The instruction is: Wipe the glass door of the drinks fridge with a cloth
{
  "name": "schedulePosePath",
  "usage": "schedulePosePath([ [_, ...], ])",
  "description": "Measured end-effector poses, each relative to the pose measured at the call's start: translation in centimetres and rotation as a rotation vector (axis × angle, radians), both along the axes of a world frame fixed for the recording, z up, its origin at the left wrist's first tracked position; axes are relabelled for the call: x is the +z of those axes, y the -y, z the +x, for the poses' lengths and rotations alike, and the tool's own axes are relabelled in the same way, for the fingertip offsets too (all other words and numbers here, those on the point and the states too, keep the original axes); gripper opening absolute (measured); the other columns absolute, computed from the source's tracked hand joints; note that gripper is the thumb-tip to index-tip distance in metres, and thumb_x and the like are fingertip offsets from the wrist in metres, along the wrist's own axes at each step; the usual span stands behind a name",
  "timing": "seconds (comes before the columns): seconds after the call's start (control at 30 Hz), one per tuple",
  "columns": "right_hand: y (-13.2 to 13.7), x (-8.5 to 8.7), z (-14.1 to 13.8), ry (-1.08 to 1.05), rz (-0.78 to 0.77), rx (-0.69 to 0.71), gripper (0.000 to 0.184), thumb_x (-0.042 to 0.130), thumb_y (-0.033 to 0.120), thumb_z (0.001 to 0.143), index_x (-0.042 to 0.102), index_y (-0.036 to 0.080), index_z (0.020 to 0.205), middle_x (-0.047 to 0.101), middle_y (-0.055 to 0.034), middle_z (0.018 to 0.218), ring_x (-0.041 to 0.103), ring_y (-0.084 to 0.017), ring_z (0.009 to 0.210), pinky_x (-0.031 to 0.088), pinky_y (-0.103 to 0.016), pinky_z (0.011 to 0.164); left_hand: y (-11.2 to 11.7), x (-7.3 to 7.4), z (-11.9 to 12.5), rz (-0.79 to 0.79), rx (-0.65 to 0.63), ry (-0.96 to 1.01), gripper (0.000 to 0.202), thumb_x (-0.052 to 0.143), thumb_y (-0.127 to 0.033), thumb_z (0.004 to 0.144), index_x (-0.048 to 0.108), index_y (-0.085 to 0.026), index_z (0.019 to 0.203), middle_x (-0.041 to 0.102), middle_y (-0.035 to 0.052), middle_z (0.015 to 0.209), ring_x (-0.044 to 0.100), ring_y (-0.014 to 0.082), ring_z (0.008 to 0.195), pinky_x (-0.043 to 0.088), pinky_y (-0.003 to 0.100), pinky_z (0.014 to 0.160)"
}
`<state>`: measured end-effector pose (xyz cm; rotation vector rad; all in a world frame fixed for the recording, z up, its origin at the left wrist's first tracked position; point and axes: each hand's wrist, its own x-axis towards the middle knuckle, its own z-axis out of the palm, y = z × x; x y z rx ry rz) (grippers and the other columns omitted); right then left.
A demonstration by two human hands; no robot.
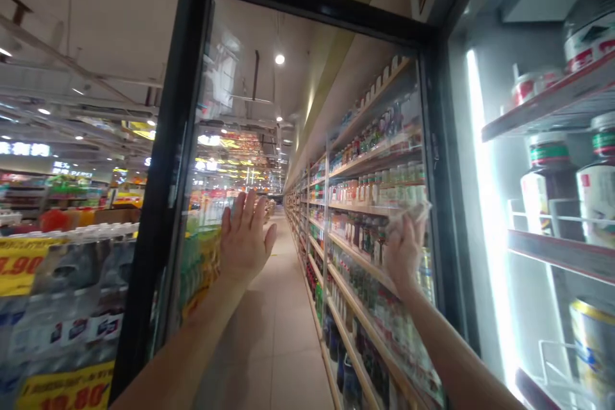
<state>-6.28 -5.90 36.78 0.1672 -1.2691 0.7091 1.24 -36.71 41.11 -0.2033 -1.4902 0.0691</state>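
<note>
An opened glass door (pixel 269 96) with a black frame (pixel 166 134) fills the middle of the view. My left hand (pixel 245 237) is raised with its fingers spread, palm toward the pane; it appears to rest flat on the glass. Farther right, near the hinge-side frame, my right hand (pixel 402 255) has its fingers around a crumpled pale cloth (pixel 419 213), held up against the glass. Motion blurs the cloth and those fingers a little. Both forearms reach up from the bottom edge.
At the right, a lit cooler (pixel 485 205) holds bottles (pixel 550 173) and a can (pixel 596 339) on wire-fronted shelves. Stacked packs of bottles (pixel 72 320) with yellow price signs (pixel 22 262) stand to the left. Through the glass show a tiled aisle (pixel 273 339) and long drink shelves (pixel 365 256).
</note>
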Motion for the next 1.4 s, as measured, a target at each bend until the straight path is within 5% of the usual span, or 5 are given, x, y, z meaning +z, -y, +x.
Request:
schedulePosePath([
  [0.2,8.6,-2.7,2.7,-0.066,0.737,-0.005,0.04,0.047,0.021,0.084,0.053,0.024,0.123,0.042,-0.0083,0.143,0.028,-0.025,0.138,0.032,-0.049,0.107,0.2,0.0,0.1,-0.017,0.002,-0.009,0.053,0.043,-0.033,0.089,0.034,-0.014,0.138,0.035,0.0156,0.145,0.022,0.0257,0.139,0.019,0.048,0.112],
  [0.4,3.1,1.1,0.8,-0.052,0.066,-0.038,0.042,0.041,0.024,0.087,0.051,0.015,0.127,0.04,-0.0192,0.141,0.031,-0.033,0.135,0.033,-0.061,0.101,0.0,0.0,0.3,-0.004,0.008,0.0,0.053,0.043,-0.033,0.088,0.036,-0.015,0.138,0.035,0.0156,0.145,0.023,0.0263,0.139,0.02,0.049,0.111],
  [0.9,6.9,2.5,1.4,-0.065,0.096,-0.061,0.045,0.037,0.025,0.089,0.046,0.015,0.132,0.039,-0.0187,0.142,0.028,-0.031,0.137,0.032,-0.056,0.103,0.2,-0.1,0.0,-0.033,0.042,-0.03,0.051,0.045,-0.031,0.088,0.04,-0.012,0.135,0.038,0.017,0.143,0.026,0.0274,0.138,0.023,0.048,0.11],
  [1.1,12.3,2.1,3.5,-0.096,0.717,-0.08,0.04,0.042,0.023,0.088,0.051,0.024,0.127,0.046,-0.0059,0.14,0.025,-0.019,0.139,0.026,-0.041,0.111,0.4,-0.1,0.2,-0.04,0.021,-0.02,0.051,0.044,-0.032,0.088,0.039,-0.013,0.135,0.037,0.0164,0.144,0.026,0.0266,0.138,0.023,0.048,0.11],
  [1.4,4.3,7.9,1.0,0.043,0.093,-0.042,0.046,0.035,0.024,0.087,0.051,0.01,0.127,0.041,-0.0199,0.14,0.031,-0.032,0.135,0.029,-0.057,0.105,0.1,-0.2,0.2,-0.014,0.01,0.014,0.054,0.042,-0.032,0.088,0.033,-0.015,0.139,0.033,0.0155,0.146,0.022,0.0266,0.139,0.02,0.049,0.111],
])
